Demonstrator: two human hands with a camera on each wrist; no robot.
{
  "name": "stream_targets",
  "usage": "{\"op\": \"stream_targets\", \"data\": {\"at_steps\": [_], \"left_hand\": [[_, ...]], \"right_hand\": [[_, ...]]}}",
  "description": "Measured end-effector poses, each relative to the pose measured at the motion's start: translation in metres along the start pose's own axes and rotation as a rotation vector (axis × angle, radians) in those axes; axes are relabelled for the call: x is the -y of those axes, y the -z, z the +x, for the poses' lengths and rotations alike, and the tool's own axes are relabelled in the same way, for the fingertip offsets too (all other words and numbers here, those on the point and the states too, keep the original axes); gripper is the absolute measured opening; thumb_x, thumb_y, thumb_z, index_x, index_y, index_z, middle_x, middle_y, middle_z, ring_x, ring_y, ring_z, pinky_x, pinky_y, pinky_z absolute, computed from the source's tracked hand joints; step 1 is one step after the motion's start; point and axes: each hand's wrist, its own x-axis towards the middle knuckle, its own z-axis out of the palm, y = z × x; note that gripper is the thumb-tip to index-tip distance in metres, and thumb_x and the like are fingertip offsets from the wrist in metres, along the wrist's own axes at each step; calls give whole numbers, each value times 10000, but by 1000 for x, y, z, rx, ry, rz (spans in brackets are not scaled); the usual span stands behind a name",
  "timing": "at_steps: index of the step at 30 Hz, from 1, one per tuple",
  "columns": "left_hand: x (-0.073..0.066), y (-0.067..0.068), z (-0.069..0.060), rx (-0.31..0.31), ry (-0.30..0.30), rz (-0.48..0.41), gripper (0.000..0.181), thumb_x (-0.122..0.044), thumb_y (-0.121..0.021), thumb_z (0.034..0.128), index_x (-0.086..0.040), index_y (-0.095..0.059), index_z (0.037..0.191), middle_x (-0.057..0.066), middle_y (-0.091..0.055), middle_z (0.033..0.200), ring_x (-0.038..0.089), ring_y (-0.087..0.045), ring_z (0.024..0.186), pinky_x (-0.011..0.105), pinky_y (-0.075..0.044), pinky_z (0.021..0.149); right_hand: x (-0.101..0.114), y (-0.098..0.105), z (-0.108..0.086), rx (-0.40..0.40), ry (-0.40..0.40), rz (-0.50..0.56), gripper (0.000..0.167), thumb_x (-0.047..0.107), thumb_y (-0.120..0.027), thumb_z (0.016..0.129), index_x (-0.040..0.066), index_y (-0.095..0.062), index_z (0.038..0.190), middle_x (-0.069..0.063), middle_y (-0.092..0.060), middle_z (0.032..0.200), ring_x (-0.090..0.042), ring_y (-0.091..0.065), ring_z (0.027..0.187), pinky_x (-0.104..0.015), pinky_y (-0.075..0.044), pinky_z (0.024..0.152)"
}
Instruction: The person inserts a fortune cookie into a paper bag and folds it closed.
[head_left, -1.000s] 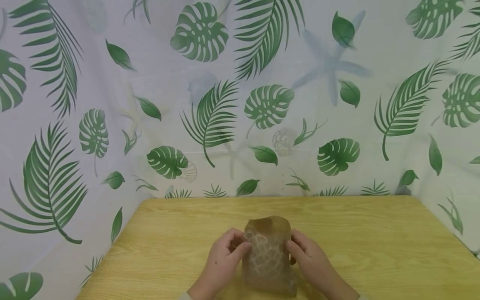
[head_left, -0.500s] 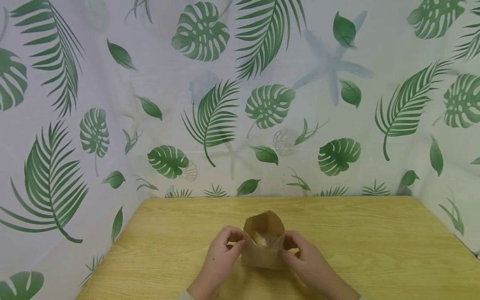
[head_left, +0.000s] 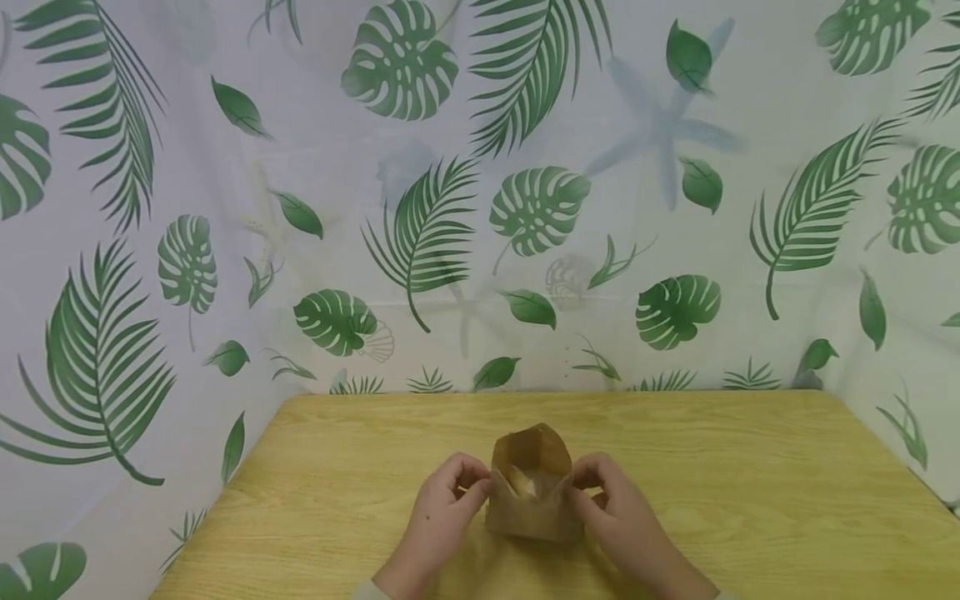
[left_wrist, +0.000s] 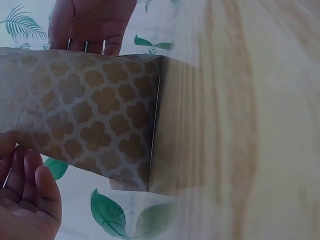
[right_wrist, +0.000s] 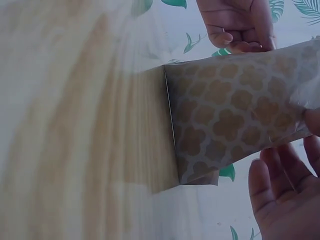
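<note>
A brown paper bag (head_left: 534, 510) with a pale quatrefoil lattice print stands upright at the table's near middle. Its mouth gapes toward the head camera, and a pale yellowish thing (head_left: 520, 481) shows inside, too unclear to name. On the bag's left side, my left hand (head_left: 447, 510) pinches the upper edge between thumb and fingers. My right hand (head_left: 617, 518) pinches the opposite edge the same way. The left wrist view shows the bag's printed face (left_wrist: 95, 112) and its base at the tabletop. From the right wrist, the print (right_wrist: 230, 115) also shows, with both hands beside it.
The wood-grain table (head_left: 337, 467) spreads out on both sides of the bag and behind it. A white cloth (head_left: 465, 250) printed with green leaves hangs along the table's back and sides.
The bag was tilted with its printed front facing up at the head camera. It has swung upright, its base lowered away and its open mouth now showing. Both hands kept their grip.
</note>
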Motion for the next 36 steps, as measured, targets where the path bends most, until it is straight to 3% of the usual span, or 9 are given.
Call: {"op": "stream_targets", "data": {"at_steps": [11,16,21,25,28,32,36], "left_hand": [[-1,-1,-3,91,-7,-36,101,-266,-658,1002,-166,-642,1015,3,-638,987,208,-630,889,298,-542,764],[0,-1,-4,94,-20,1,87,-256,-627,1021,-171,-623,1009,2,-621,984,221,-636,872,297,-535,745],[0,0,-2,84,-59,-13,243,-267,-659,1003,-167,-581,1210,-9,-596,1173,202,-598,1052,339,-526,876],[-1,-2,-3,133,-96,-14,387,-262,-675,991,-221,-557,1358,-58,-587,1303,174,-571,1164,366,-499,970],[-3,-3,-4,168,-102,23,306,-280,-680,986,-224,-627,1283,-91,-628,1234,152,-592,1111,349,-508,936],[-7,-5,-6,165,-102,62,163,-295,-694,972,-218,-672,1114,-90,-652,1095,137,-601,1028,335,-511,881],[-8,-5,-8,139,-85,60,113,-285,-693,973,-233,-653,1066,-80,-641,1050,149,-597,997,339,-504,864]], "right_hand": [[0,-4,-2,-13,91,8,127,141,-637,1004,142,-615,1129,9,-624,1126,-183,-595,1048,-331,-543,840],[-2,-5,-4,-43,203,18,227,103,-642,995,130,-578,1211,11,-612,1165,-156,-584,1062,-326,-527,857],[-5,-5,-5,-53,278,40,291,79,-664,976,140,-548,1236,16,-592,1192,-135,-571,1066,-317,-517,851],[-4,-5,-5,-48,328,57,323,65,-683,958,144,-549,1241,15,-593,1199,-148,-573,1052,-318,-528,834],[-4,-5,-5,-22,355,72,340,82,-684,966,157,-544,1267,18,-592,1225,-167,-577,1049,-322,-527,838],[-4,-4,-6,4,355,84,322,110,-664,990,178,-539,1279,25,-591,1237,-179,-583,1049,-328,-523,856],[-2,-5,-6,-32,355,36,205,105,-649,997,211,-576,1157,62,-615,1145,-152,-600,1019,-324,-529,840]]}}
